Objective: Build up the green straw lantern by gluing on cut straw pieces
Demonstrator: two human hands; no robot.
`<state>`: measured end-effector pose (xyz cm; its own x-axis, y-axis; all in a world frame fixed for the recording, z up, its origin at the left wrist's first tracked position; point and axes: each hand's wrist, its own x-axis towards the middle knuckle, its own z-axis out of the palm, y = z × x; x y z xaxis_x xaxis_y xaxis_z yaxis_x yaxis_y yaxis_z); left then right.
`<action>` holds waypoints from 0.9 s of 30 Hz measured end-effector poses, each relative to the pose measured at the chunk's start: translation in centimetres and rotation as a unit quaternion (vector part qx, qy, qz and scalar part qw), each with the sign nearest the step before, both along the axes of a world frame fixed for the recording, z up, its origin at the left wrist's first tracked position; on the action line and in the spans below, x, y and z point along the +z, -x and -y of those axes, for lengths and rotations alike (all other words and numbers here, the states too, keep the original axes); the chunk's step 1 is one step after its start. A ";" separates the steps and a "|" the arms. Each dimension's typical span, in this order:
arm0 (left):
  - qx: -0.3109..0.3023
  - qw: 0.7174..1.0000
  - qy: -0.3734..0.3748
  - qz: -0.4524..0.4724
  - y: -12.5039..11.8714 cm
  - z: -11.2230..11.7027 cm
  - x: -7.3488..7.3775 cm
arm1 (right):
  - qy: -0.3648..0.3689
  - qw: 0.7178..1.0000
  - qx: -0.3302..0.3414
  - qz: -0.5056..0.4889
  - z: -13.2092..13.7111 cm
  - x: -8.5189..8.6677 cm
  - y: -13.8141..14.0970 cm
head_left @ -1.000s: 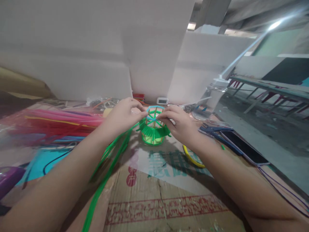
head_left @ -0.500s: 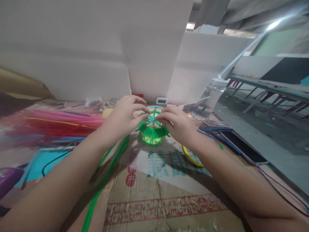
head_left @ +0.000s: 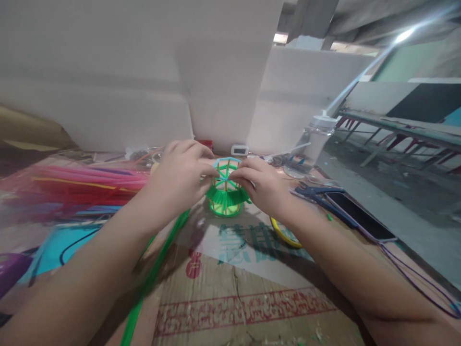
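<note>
Head view: both hands met over a small green straw model (head_left: 226, 196) that stood on the worktop (head_left: 392, 262), at the far end of a printed cardboard sheet (head_left: 234, 302). The left hand (head_left: 176, 180) had its fingers (head_left: 211, 169) pinched narrow on the model's blue top ring. The right hand (head_left: 261, 185) had its fingers (head_left: 236, 175) closed on the spokes just beside them, so that the two sets of fingertips nearly touched. Long green straws (head_left: 158, 269) ran under the left forearm. A blurred pile of pink and red straws (head_left: 82, 185) lay to the left. A yellow ring (head_left: 284, 236) sat beside the right wrist, with a dark phone (head_left: 360, 218) further right.
</note>
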<state>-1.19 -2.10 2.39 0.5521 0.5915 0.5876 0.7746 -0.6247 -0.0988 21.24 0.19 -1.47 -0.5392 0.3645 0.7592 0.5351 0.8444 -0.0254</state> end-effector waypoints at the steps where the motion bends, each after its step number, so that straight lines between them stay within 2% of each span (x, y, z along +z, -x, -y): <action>1: 0.003 1.000 -0.004 -0.004 0.0 0.1 0.1 | 0.002 1.000 0.001 0.000 0.0 0.0 0.0; 9: 0.004 0.999 -0.038 -0.017 -0.3 0.1 0.0 | 0.013 1.000 -0.006 0.001 -0.1 0.0 0.0; 14: 0.029 0.997 -0.044 -0.054 -0.6 0.2 -0.3 | 0.002 1.000 -0.008 -0.002 -0.1 0.0 0.0; 22: 0.010 0.988 -0.115 -0.101 -0.6 0.0 -0.5 | 0.016 1.000 -0.012 -0.005 -0.3 0.2 -0.1; 27: 0.000 0.992 -0.094 -0.079 -0.6 0.1 -0.4 | -0.002 1.000 -0.006 -0.002 -0.3 0.2 -0.2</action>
<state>-0.58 -2.22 2.02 0.6470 0.4794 0.5929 0.7394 -0.5844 -0.3343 21.39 0.51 -1.27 -0.5314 0.3682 0.7629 0.5451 0.8380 -0.0248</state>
